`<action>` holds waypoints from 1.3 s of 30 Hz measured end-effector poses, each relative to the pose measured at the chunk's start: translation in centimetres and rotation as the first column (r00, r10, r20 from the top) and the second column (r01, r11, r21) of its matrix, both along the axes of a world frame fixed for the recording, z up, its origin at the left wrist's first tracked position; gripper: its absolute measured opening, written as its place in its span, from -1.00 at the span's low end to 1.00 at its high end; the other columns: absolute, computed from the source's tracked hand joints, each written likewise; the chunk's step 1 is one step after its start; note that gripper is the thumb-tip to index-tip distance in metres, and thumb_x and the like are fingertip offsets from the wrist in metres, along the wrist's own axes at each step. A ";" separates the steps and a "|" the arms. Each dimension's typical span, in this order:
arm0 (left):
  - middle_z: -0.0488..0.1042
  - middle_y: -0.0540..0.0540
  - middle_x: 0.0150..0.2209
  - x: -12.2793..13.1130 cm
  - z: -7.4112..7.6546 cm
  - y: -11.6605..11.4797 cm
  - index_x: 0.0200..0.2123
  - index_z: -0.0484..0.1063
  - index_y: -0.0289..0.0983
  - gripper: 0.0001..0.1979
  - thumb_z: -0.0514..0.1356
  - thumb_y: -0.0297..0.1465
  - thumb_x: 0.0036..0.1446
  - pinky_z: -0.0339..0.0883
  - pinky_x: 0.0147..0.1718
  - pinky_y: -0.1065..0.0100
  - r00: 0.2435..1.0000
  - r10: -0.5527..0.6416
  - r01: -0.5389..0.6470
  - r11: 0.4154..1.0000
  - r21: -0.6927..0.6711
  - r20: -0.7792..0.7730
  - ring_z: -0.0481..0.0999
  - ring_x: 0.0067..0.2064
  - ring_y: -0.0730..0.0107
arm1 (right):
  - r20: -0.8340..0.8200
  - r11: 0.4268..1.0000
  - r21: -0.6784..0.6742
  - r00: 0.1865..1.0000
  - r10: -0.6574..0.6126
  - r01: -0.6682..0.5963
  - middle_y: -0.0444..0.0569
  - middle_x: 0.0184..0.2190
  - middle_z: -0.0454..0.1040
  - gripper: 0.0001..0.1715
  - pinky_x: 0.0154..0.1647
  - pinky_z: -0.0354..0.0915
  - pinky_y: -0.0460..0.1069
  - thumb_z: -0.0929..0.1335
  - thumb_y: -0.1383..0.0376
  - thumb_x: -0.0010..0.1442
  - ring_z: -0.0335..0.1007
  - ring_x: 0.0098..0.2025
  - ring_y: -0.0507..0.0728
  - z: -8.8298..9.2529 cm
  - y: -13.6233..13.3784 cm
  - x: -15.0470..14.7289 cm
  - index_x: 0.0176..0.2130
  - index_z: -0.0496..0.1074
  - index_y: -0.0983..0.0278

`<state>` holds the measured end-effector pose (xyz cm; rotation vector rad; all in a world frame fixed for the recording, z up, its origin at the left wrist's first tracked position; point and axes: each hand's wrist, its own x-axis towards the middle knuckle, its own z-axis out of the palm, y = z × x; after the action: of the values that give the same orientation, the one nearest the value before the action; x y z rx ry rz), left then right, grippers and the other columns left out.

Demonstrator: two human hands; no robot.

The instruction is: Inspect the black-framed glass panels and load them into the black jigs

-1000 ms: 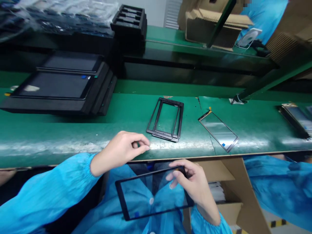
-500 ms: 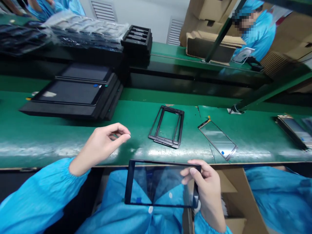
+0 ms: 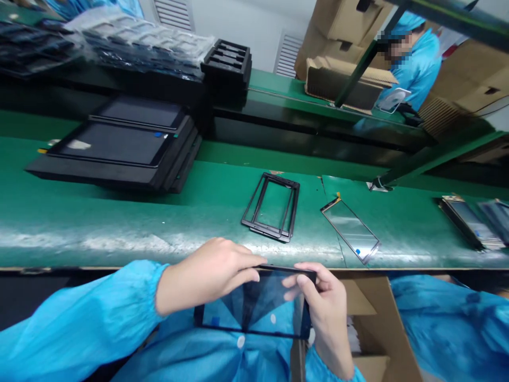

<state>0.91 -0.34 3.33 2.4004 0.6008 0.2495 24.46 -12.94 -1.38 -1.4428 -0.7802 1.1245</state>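
A white wall [image 3: 242,26] with slatted vents [image 3: 288,54] stood behind a long green workbench [image 3: 119,223] and a second, farther green bench [image 3: 302,87], with cardboard boxes [image 3: 342,21] stacked beside the wall

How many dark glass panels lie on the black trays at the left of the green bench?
2: nearer panel, farther panel, both on black trays; more may be hidden.

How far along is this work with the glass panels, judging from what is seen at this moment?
Done, it seems: two dark panels lie on the black foam tray. In hand: the left hand and right hand hold a black-edged glass panel. Left, probably: a clear panel on the green bench, beside black frames, and a stack of panels further right.
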 end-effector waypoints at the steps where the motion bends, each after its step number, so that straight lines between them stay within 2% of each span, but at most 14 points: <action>1: 0.75 -0.07 -0.23 0.3 -0.2 0.0 0.05 0.67 -0.22 -0.73 0.18 -0.34 0.47 0.38 -0.35 0.31 1.000 -0.015 0.015 1.000 -0.002 0.016 0.73 -0.27 0.18 | 0.002 1.000 -0.002 1.000 -0.012 0.012 0.04 -0.46 0.73 -0.64 -0.51 0.53 -0.05 0.56 0.03 0.24 0.65 -0.57 0.16 0.1 0.0 -0.3 -0.19 0.61 0.26; 3: 0.68 -0.05 -0.36 0.6 -0.5 0.1 -0.07 0.68 -0.24 -0.72 0.13 -0.39 0.48 0.32 -0.40 0.32 0.998 -0.027 0.028 1.000 -0.004 0.052 0.68 -0.35 0.23 | -0.004 0.999 -0.013 0.999 -0.038 0.038 0.02 -0.46 0.73 -0.64 -0.50 0.52 -0.06 0.57 0.03 0.23 0.65 -0.57 0.15 0.2 -0.1 -0.7 -0.19 0.61 0.26; 6: 0.62 -0.04 -0.42 0.6 -0.9 0.3 -0.15 0.67 -0.25 -0.68 0.09 -0.39 0.50 0.28 -0.42 0.32 0.997 -0.043 0.043 0.999 -0.001 0.064 0.64 -0.39 0.26 | -0.021 0.997 -0.038 0.997 -0.070 0.069 0.01 -0.46 0.73 -0.63 -0.47 0.52 -0.06 0.57 0.02 0.23 0.66 -0.55 0.15 0.1 -0.3 -1.1 -0.18 0.62 0.25; 11: 0.75 -0.04 -0.14 -0.2 -0.6 0.9 0.10 0.64 -0.09 -0.72 0.19 -0.27 0.46 0.40 -0.31 0.33 0.999 0.008 -0.006 1.000 0.030 -0.052 0.74 -0.19 0.17 | -0.043 0.999 -0.007 0.998 -0.037 0.037 0.03 -0.47 0.73 -0.61 -0.50 0.52 -0.06 0.55 0.00 0.25 0.66 -0.58 0.17 -0.8 0.2 -0.8 -0.18 0.60 0.26; 14: 0.73 -0.04 0.04 -1.6 0.0 1.7 0.27 0.55 0.00 -0.51 0.36 -0.14 0.29 0.51 -0.15 0.30 0.985 0.167 -0.167 0.986 -0.011 -0.034 0.73 -0.04 0.08 | -0.075 0.996 0.055 0.995 -0.071 0.075 0.01 -0.49 0.72 -0.62 -0.53 0.50 -0.10 0.57 0.02 0.22 0.64 -0.60 0.13 -0.8 0.7 -0.5 -0.19 0.59 0.25; 16: 0.72 0.00 0.05 -2.8 0.3 2.4 0.31 0.50 0.07 -0.43 0.39 -0.17 0.24 0.55 -0.16 0.34 0.961 0.278 -0.274 0.952 -0.133 0.009 0.73 -0.05 0.14 | -0.091 0.991 0.084 0.991 -0.098 0.106 0.00 -0.49 0.72 -0.62 -0.53 0.49 -0.12 0.58 0.04 0.21 0.64 -0.61 0.11 -0.6 0.9 -0.3 -0.14 0.60 0.25; 19: 0.74 0.02 -0.02 -4.3 0.1 3.1 0.23 0.57 0.11 -0.54 0.32 -0.21 0.27 0.58 -0.27 0.42 0.909 0.414 -0.380 0.866 -0.325 0.039 0.74 -0.11 0.20 | -0.107 0.987 0.103 0.988 -0.111 0.122 -0.01 -0.49 0.73 -0.60 -0.52 0.51 -0.13 0.59 0.08 0.21 0.64 -0.60 0.10 -0.2 1.1 -0.1 -0.07 0.60 0.25; 24: 0.75 -0.05 -0.04 -5.3 -0.8 3.1 0.09 0.67 0.06 -0.65 0.32 -0.12 0.26 0.61 -0.28 0.39 0.840 0.541 -0.473 0.771 -0.426 0.047 0.75 -0.09 0.11 | -0.092 0.988 0.094 0.989 -0.113 0.121 0.02 -0.46 0.73 -0.65 -0.50 0.55 -0.05 0.56 0.09 0.24 0.66 -0.58 0.16 -0.7 1.1 0.1 -0.12 0.60 0.28; 28: 0.74 -0.11 -0.04 -5.5 -1.8 2.9 0.16 0.63 0.02 -0.59 0.36 -0.11 0.26 0.61 -0.18 0.34 0.809 0.576 -0.420 0.709 -0.566 0.122 0.74 -0.08 0.09 | -0.080 0.983 0.091 0.985 -0.150 0.157 0.05 -0.49 0.72 -0.63 -0.51 0.53 -0.04 0.57 0.05 0.22 0.65 -0.59 0.18 -1.3 1.3 0.0 -0.17 0.58 0.28; 31: 0.73 -0.17 0.00 -5.5 -2.8 2.1 0.29 0.50 0.02 -0.45 0.35 -0.05 0.28 0.61 -0.08 0.26 0.753 0.628 -0.306 0.598 -0.741 0.196 0.75 -0.07 0.07 | -0.086 0.967 0.099 0.970 -0.227 0.235 0.05 -0.51 0.70 -0.57 -0.51 0.53 -0.02 0.58 0.01 0.18 0.64 -0.60 0.20 -1.9 1.4 -0.3 -0.19 0.58 0.29; 33: 0.72 -0.23 0.03 -5.2 -3.6 0.9 0.33 0.46 -0.02 -0.36 0.37 0.00 0.24 0.62 -0.11 0.23 0.727 0.648 -0.206 0.521 -0.829 0.226 0.76 -0.06 0.01 | -0.114 0.943 0.104 0.946 -0.304 0.316 0.04 -0.49 0.71 -0.58 -0.51 0.54 -0.01 0.59 0.01 0.17 0.63 -0.59 0.19 -2.8 1.4 -0.7 -0.18 0.58 0.28; 35: 0.73 -0.29 0.00 -4.9 -4.2 -0.2 0.27 0.51 -0.11 -0.32 0.43 0.01 0.16 0.64 -0.17 0.21 0.707 0.670 -0.171 0.475 -0.863 0.228 0.76 -0.08 -0.04 | -0.169 0.927 0.119 0.927 -0.335 0.357 0.03 -0.46 0.72 -0.60 -0.49 0.56 -0.01 0.60 0.03 0.16 0.64 -0.57 0.19 -4.1 2.0 -0.8 -0.16 0.60 0.25; 37: 0.75 -0.32 -0.07 -5.0 -4.4 -0.8 0.17 0.59 -0.20 -0.39 0.44 0.00 0.15 0.66 -0.20 0.17 0.651 0.727 -0.244 0.474 -0.846 0.219 0.78 -0.14 -0.07 | -0.234 0.937 0.183 0.939 -0.251 0.296 0.06 -0.42 0.74 -0.58 -0.42 0.62 0.04 0.60 0.04 0.16 0.69 -0.51 0.23 -5.5 3.4 -0.7 -0.10 0.63 0.23; 39: 0.77 -0.30 -0.13 -5.9 -3.7 -0.6 -0.02 0.68 -0.23 -0.55 0.41 -0.03 0.19 0.67 -0.17 0.14 0.568 0.778 -0.414 0.550 -0.725 0.266 0.78 -0.17 -0.05 | -0.266 0.933 0.292 0.955 -0.132 0.210 0.14 -0.18 0.77 -0.51 -0.22 0.67 0.12 0.56 0.02 0.23 0.77 -0.26 0.31 -6.6 5.4 -0.6 0.07 0.61 0.17</action>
<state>-4.95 -0.97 -0.34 1.2809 1.0573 0.9168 23.89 -7.52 -7.97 -1.0578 -0.6153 0.9673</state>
